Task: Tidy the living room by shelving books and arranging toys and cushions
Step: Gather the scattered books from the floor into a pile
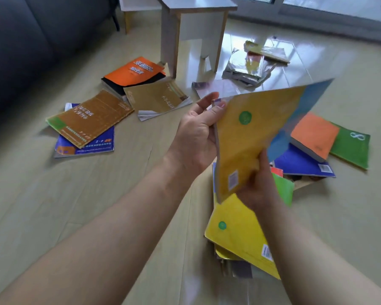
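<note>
Both my hands hold a yellow book (255, 130) with a green round mark and a blue corner, tilted in the air above the floor. My left hand (198, 137) grips its spine edge, thumb on the cover. My right hand (259, 186) holds its lower edge from below. Under it lies a second yellow book (240, 230) on a small pile. More books are scattered on the floor: an orange one (133, 71), two brown ones (90, 117) (158, 97), a blue one (86, 146), and at the right an orange book (312, 133), a green one (352, 148) and a dark blue one (301, 161).
A small white stool (196, 25) stands on the floor ahead, with a glossy heap of books (253, 62) to its right. A dark grey sofa (15, 47) fills the left edge. A window sill runs along the far right. The floor is pale wood.
</note>
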The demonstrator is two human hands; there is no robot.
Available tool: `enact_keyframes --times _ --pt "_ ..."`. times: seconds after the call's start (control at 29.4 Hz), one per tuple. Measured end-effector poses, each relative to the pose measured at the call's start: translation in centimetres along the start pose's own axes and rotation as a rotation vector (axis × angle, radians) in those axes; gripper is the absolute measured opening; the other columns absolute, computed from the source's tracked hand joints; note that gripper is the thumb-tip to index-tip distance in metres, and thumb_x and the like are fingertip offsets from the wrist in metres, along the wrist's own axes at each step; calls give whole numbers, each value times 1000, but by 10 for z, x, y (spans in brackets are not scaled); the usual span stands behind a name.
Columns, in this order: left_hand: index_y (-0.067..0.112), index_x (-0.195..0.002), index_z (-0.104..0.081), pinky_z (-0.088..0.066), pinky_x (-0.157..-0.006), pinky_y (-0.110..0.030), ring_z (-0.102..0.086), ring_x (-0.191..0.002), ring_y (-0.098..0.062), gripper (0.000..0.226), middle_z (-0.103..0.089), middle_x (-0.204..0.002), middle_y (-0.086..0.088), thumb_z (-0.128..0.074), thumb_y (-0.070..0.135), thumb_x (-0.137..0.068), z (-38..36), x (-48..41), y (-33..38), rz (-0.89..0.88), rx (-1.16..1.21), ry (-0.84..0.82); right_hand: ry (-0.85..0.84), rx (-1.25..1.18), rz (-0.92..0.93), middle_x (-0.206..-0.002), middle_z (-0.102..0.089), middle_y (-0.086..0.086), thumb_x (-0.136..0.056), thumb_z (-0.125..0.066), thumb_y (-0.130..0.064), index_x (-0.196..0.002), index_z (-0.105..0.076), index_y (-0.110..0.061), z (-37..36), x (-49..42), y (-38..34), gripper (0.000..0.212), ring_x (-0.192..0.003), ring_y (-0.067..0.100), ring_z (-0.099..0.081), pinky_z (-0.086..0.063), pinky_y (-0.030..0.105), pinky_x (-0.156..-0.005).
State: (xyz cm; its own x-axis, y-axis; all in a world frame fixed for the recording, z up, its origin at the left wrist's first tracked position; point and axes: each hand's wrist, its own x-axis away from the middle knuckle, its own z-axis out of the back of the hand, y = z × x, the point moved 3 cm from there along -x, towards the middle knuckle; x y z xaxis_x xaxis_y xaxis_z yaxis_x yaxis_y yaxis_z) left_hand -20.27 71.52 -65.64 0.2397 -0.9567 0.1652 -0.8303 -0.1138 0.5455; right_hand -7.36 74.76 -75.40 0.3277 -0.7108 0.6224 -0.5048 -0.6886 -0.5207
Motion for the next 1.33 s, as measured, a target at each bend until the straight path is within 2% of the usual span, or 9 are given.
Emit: enact_keyframes --times 0.17,0.27,0.37,0.44,0.54,0.75,0.95,1.12,1.33 --pt "17 -94 -51 -57 -55 -30 -59 -66 -13 16 -54 -91 -6 -50 1 -94 40 4 -16 121 -738 31 392 297 436 -116 -65 10 -85 -67 -35 -99 -60 -16 57 9 -59 25 -86 24 -66 -52 44 -82" --pt "10 -103 -52 -58 -75 -43 -61 -73 -18 14 -58 -93 -12 -54 3 -91 91 27 -51 782 -1374 -172 513 855 244 -114 -62 18 -81 -73 -17 -112 -58 -6 104 17 -51 37 -86 28 -62 -49 40 -83" --pt "4 -142 -31 -39 -104 -39 -47 -125 -27 69 -43 -141 -16 -58 40 -90 141 44 -91 1109 -1998 -331 682 1283 -35 -131 -50 22 -70 -82 -28 -133 -43 -12 160 23 -8 76 -120 39 -47 -38 50 -103" --pt "4 -150 -3 -24 -114 -36 -21 -142 -28 95 -15 -156 -14 -55 53 -88 149 42 -104 942 -1839 -92 757 1240 -79 -142 -39 22 -68 -81 -43 -144 -28 -12 175 26 3 98 -131 40 -35 -30 52 -109" --pt "7 -150 8 -21 -116 -40 -17 -144 -28 103 -9 -158 -11 -57 54 -86 152 31 -123 875 -1336 157 730 1022 -94 -146 -34 19 -67 -80 -46 -145 -20 -7 178 18 3 106 -133 40 -35 -33 54 -107" --pt "27 -151 3 -22 -116 -48 -14 -145 -24 155 -10 -158 -1 -67 87 -26 163 28 -142 976 -1238 96 691 1101 -78 -131 -52 15 -36 -72 -77 -133 -39 -9 180 20 13 123 -121 39 -48 -39 56 -101" --pt "19 -151 -5 -32 -110 -45 -17 -141 -27 109 -17 -154 -7 -71 56 -72 172 25 -127 814 -1443 168 497 772 -281 -127 -60 10 -57 -74 -67 -132 -50 -17 171 24 36 94 -113 33 -58 -41 49 -102" --pt "18 -146 -23 -35 -102 -54 -40 -131 -32 91 -30 -150 -7 -71 51 -75 182 25 -108 926 -1220 309 359 649 -328 -106 -71 11 -65 -75 -51 -120 -58 -20 157 17 56 66 -96 31 -67 -51 48 -90" --pt "18 -136 -38 -36 -97 -38 -40 -126 -29 73 -42 -140 -5 -74 34 -76 193 45 -112 820 -1012 418 292 620 -312 -98 -72 13 -82 -65 -43 -111 -60 -18 144 19 57 39 -86 31 -68 -53 40 -69"
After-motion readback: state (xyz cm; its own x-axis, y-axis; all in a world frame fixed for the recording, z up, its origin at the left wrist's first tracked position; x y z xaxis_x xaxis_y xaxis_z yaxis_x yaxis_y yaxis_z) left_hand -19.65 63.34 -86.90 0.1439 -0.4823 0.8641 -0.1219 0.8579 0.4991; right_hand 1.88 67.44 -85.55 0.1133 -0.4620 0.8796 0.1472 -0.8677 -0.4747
